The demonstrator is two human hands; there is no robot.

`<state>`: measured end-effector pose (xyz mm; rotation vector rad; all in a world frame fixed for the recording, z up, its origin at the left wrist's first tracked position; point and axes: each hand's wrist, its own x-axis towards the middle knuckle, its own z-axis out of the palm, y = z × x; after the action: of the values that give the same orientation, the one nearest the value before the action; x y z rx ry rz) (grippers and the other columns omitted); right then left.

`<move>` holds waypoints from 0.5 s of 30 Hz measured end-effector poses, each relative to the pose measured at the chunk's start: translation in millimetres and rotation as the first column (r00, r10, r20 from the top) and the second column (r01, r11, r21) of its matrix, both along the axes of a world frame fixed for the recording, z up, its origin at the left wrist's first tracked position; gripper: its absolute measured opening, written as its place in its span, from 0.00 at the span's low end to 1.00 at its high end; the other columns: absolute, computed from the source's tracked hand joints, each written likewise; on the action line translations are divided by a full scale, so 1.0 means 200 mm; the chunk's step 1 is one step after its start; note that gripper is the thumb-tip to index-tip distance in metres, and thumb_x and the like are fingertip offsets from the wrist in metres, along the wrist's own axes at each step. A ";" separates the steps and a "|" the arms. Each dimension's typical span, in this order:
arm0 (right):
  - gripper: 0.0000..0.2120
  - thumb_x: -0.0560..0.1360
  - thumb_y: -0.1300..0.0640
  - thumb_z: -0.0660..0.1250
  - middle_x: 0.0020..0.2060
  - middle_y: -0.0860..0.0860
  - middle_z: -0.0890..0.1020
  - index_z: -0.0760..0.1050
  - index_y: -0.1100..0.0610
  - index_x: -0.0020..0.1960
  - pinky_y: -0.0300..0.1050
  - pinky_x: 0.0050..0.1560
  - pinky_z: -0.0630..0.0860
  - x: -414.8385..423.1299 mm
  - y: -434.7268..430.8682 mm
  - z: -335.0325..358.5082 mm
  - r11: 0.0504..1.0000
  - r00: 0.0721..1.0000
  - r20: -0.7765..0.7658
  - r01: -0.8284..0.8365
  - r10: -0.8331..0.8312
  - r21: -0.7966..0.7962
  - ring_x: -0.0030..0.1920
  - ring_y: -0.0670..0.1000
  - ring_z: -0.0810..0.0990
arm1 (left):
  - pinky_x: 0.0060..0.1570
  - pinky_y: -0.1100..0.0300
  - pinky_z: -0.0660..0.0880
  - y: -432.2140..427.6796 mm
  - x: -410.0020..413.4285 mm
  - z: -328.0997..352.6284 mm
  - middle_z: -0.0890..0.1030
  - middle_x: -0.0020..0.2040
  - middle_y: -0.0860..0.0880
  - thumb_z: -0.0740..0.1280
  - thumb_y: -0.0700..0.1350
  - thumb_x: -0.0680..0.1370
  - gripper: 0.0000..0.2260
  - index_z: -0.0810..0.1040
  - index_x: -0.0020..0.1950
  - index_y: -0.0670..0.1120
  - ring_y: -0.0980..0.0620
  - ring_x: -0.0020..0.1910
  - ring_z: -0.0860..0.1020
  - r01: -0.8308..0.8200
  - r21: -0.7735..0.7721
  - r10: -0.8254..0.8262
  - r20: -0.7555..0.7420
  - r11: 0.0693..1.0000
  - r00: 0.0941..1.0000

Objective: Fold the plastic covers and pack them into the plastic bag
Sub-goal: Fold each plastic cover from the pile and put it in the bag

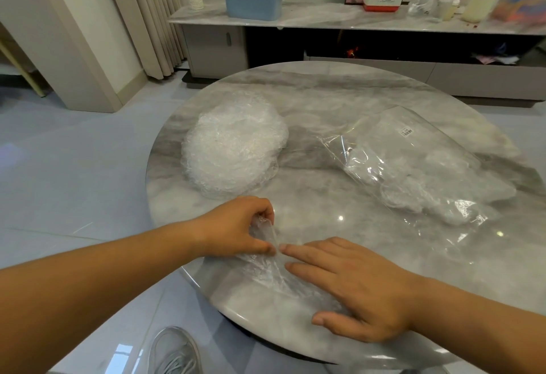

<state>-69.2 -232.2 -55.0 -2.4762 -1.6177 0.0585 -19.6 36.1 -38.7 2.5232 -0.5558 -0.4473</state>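
A clear plastic cover (266,274) is lying stretched and crumpled on the near edge of the round marble table (325,93), between the two hands. The left hand (236,227) is curling its fingers and thumb round the bunched far end of the cover, pinching it just above the tabletop, with the forearm reaching in from the left. The right hand (357,285) is lying palm down with fingers straight and slightly spread, pressing the cover flat; its index fingertip is almost meeting the left thumb. Beyond the left hand, a pile of loose covers (233,143) is sitting on the table. To the right, well apart from it, the plastic bag (413,161) is lying flat with some covers inside.
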 end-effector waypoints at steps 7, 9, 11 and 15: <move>0.32 0.82 0.38 0.56 0.79 0.52 0.63 0.63 0.56 0.79 0.50 0.75 0.61 -0.02 0.01 -0.05 0.999 1.000 0.021 -0.014 0.015 -0.049 0.80 0.53 0.58 | 0.61 0.62 0.73 0.04 0.02 0.00 0.75 0.56 0.60 0.82 0.57 0.65 0.28 0.75 0.61 0.58 0.61 0.58 0.74 0.064 0.022 -0.061 -0.124 0.998 0.990; 0.32 0.83 0.37 0.54 0.79 0.52 0.65 0.64 0.56 0.78 0.50 0.75 0.60 -0.03 0.02 -0.07 0.995 0.999 0.028 -0.020 0.023 -0.093 0.79 0.54 0.60 | 0.63 0.65 0.72 0.05 0.03 0.02 0.74 0.59 0.61 0.83 0.60 0.62 0.35 0.73 0.65 0.61 0.62 0.60 0.73 0.102 0.050 -0.091 -0.185 0.994 0.978; 0.32 0.83 0.36 0.52 0.78 0.52 0.65 0.65 0.56 0.78 0.50 0.75 0.59 -0.04 0.03 -0.08 0.991 0.999 0.034 -0.024 0.029 -0.135 0.78 0.54 0.62 | 0.65 0.63 0.71 0.04 0.02 0.04 0.73 0.61 0.60 0.80 0.65 0.63 0.36 0.72 0.68 0.60 0.62 0.61 0.72 0.104 0.062 -0.088 -0.223 0.993 0.971; 0.31 0.83 0.35 0.50 0.79 0.51 0.63 0.65 0.55 0.77 0.50 0.75 0.58 -0.05 0.04 -0.09 0.985 0.999 0.030 -0.015 0.020 -0.171 0.78 0.53 0.61 | 0.64 0.55 0.73 -0.01 0.02 0.03 0.74 0.57 0.56 0.69 0.72 0.69 0.29 0.76 0.63 0.55 0.57 0.57 0.74 0.024 0.113 -0.003 -0.184 0.993 0.983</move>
<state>-78.3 -223.8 -73.8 -2.6011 -1.7142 0.1683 -16.5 34.7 -32.0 2.5521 -0.4887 -0.7275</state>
